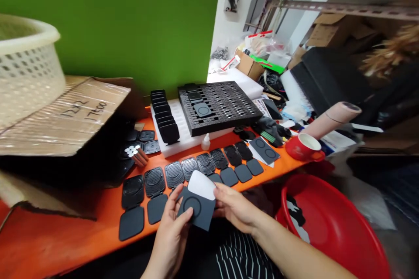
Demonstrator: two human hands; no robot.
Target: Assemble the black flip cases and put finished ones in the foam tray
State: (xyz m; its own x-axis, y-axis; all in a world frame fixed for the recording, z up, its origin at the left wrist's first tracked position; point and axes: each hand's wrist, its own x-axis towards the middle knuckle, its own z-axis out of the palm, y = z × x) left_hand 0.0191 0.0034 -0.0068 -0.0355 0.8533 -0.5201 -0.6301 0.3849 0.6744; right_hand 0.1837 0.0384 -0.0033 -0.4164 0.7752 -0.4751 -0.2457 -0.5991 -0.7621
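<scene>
Between my two hands is a dark grey sticker sheet (203, 219) printed with a black ring, its white backing (200, 184) showing at the folded top. My left hand (173, 224) grips the sheet's left side, thumb pressed near the ring. On the right, the fingers of my right hand (234, 205) pinch the edge by the white part. Just beyond lies a row of opened black hinged cases (155, 182), with ribbed inner halves and smooth flat halves (132, 223). A similar sheet with two rings (264, 150) rests at the row's right end.
A black slotted foam tray (225, 126) sits on white foam, beside a stack of black pieces (165, 117). A small white bottle (206, 142), a red mug (303, 147) and a pink tumbler (332, 120) stand nearby. Left is a cardboard box (62, 113); right below, a red basin (340, 222).
</scene>
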